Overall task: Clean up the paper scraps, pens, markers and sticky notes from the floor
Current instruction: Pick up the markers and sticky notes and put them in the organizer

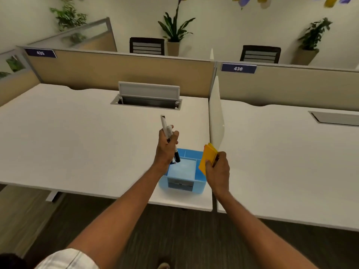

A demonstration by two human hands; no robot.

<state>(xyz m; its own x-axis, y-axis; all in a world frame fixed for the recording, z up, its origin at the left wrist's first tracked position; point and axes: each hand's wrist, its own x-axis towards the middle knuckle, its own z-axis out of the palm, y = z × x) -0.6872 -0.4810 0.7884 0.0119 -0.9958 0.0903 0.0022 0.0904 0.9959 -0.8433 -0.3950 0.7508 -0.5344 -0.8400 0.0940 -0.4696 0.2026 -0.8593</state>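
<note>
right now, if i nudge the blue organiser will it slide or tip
Probably slides easily: the blue organiser looks like light plastic on the smooth desk. Tipping seems unlikely; it sits low and wide. It stands near the front edge, so it could fall off.

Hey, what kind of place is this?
Most likely an open-plan office: white desks split by cubicle partitions with number plates 435 and 436, office chairs and potted plants behind.

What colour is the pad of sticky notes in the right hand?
Yellow-orange; the sticky notes show clearly in the head view, gripped by the right hand.
</note>
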